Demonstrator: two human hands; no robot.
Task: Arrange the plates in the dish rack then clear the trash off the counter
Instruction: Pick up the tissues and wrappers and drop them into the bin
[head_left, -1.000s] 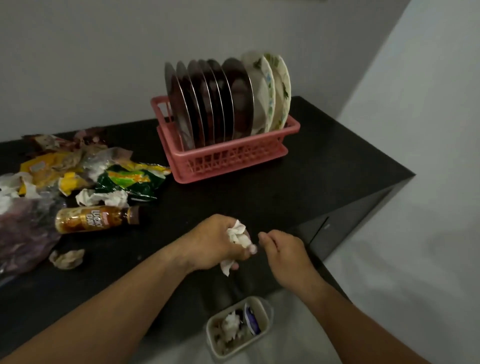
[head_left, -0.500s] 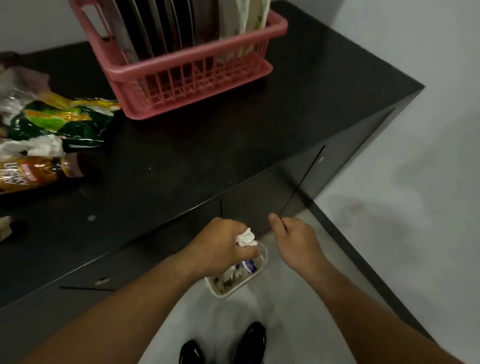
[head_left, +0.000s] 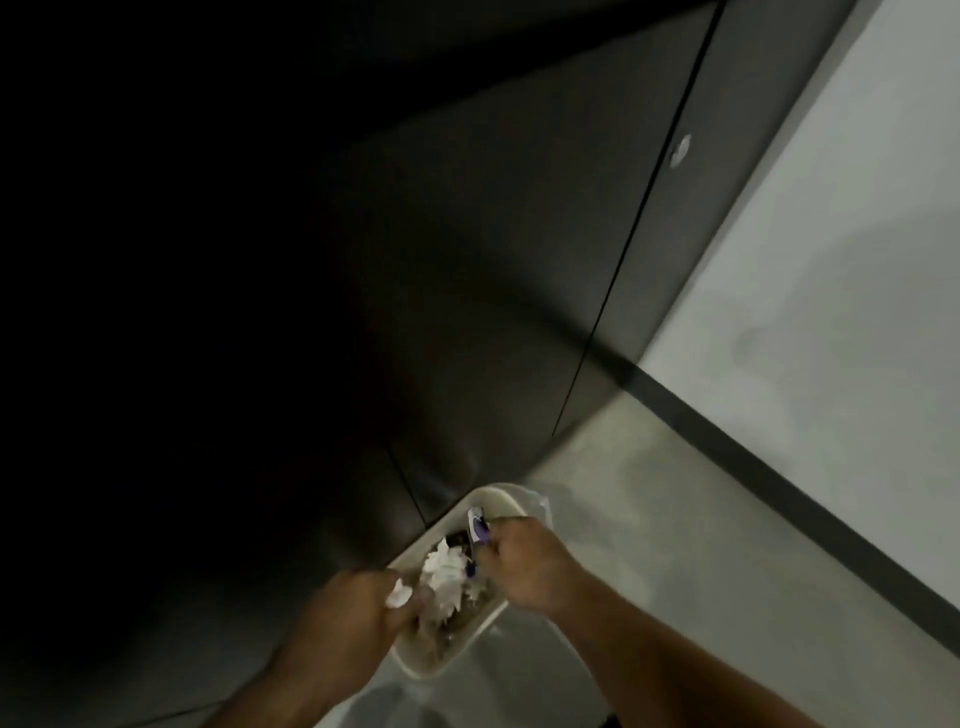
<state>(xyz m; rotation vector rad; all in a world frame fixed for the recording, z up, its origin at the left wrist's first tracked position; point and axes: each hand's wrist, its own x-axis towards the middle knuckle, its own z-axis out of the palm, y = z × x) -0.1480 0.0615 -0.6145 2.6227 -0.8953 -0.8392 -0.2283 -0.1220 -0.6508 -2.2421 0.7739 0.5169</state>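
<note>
1. Left hand (head_left: 361, 610): fingers clamped on a crumpled tissue (head_left: 398, 597), held at the rim of the bin (head_left: 416, 670). Let go here, it may fall outside.
2. Right hand (head_left: 524, 566): fingers curled over the bin, grip cannot be told. It may knock the bin.

Bin (head_left: 422, 672) on floor (head_left: 649, 545) before cabinet (head_left: 493, 260); tissue wad (head_left: 399, 597) in left hand (head_left: 358, 608) over it.

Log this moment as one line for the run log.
step: binning trash | left hand: holds tissue at bin rim | right hand: over bin, fingers curled, grip unclear | tissue: not yet dropped
</note>
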